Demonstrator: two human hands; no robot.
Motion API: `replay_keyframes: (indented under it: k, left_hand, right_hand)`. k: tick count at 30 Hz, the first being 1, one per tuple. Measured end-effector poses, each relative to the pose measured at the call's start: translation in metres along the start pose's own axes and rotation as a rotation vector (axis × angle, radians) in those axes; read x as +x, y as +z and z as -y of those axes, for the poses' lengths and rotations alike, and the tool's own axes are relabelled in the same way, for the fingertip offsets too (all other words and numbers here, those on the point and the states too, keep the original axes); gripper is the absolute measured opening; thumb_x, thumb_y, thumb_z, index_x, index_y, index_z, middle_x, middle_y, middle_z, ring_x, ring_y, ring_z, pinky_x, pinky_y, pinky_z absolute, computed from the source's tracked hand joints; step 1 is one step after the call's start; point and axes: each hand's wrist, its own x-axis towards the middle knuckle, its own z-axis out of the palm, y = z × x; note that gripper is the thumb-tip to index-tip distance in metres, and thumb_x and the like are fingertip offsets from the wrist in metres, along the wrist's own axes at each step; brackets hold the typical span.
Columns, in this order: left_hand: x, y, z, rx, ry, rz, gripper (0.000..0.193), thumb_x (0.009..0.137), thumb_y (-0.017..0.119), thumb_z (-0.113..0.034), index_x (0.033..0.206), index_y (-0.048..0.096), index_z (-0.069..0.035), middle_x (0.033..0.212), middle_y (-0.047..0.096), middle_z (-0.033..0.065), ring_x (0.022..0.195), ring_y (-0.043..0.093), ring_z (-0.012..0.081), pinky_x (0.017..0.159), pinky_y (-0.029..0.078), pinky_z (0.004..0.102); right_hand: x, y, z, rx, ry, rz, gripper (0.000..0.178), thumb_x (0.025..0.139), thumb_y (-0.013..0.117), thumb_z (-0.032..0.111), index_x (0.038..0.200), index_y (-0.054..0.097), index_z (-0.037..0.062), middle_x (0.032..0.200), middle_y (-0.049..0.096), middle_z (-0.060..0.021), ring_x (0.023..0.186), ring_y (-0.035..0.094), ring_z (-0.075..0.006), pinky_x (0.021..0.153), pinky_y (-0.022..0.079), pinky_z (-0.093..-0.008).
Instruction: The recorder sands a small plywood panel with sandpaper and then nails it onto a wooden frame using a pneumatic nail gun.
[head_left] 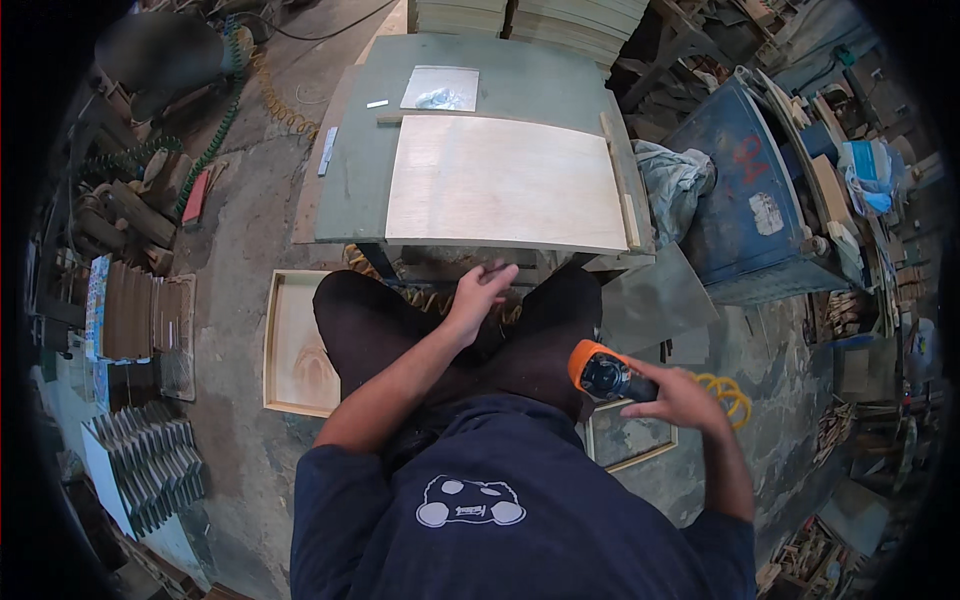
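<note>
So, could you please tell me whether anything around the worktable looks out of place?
Yes: a crumpled grey sheet is bunched between the worktable and the blue cabinet, looking untidy compared with the flat wooden panel.

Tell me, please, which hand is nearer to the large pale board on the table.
Left. The left hand is just short of the pale board; the right hand, holding an orange tool, is farther back and to the right.

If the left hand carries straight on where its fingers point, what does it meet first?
Probably the near edge of the pale board on the table, ahead of the left hand. Depth is unclear from one view; if the hand sits low, it might pass under the table instead.
</note>
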Motion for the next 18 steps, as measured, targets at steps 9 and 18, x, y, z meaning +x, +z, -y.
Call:
replay_keyframes:
  k: [9, 18]
  left_hand:
    - [0.043, 0.031, -0.012, -0.574, -0.089, -0.285, 0.049, 0.086, 0.069, -0.036, 0.118, 0.048, -0.004, 0.116, 0.053, 0.0118, 0.109, 0.052, 0.0251, 0.095, 0.042, 0.0436]
    - [-0.026, -0.071, -0.027, -0.668, 0.189, -0.371, 0.038, 0.096, 0.052, -0.028, 0.126, 0.047, -0.005, 0.123, 0.055, 0.0113, 0.114, 0.054, 0.0252, 0.096, 0.043, 0.0426]
  right_hand:
    - [-0.02, 0.07, -0.001, 0.455, 0.125, -0.308, 0.064, 0.073, 0.081, 0.024, 0.127, 0.053, 0.0032, 0.101, 0.066, -0.0148, 0.088, 0.061, -0.0218, 0.084, 0.047, -0.0352]
    - [-0.034, 0.069, -0.032, 0.398, 0.235, -0.363, 0.085, 0.072, 0.079, 0.026, 0.145, 0.037, 0.0139, 0.116, 0.064, -0.0206, 0.109, 0.062, -0.0324, 0.091, 0.046, -0.0376]
